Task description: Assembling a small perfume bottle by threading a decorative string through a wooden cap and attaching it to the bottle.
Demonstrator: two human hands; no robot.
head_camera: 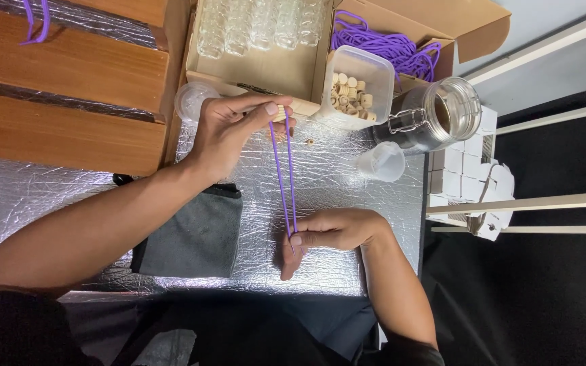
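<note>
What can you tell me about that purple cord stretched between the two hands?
The cord is thin, smooth and bright purple, doubled into two near-parallel strands. It is pulled taut above the silvery table. The left hand pinches its far end near the cardboard box; the right hand pinches its near end. Nothing else touches it.

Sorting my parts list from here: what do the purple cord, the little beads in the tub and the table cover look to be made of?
Purple cord, doubled and taut between left hand and right hand: probably elastic or rubbery, smooth, matte. Beads in the clear plastic tub: likely unfinished wood, pale tan, holed. Table cover: foil-like sheet, silver, crinkled, reflective.
</note>
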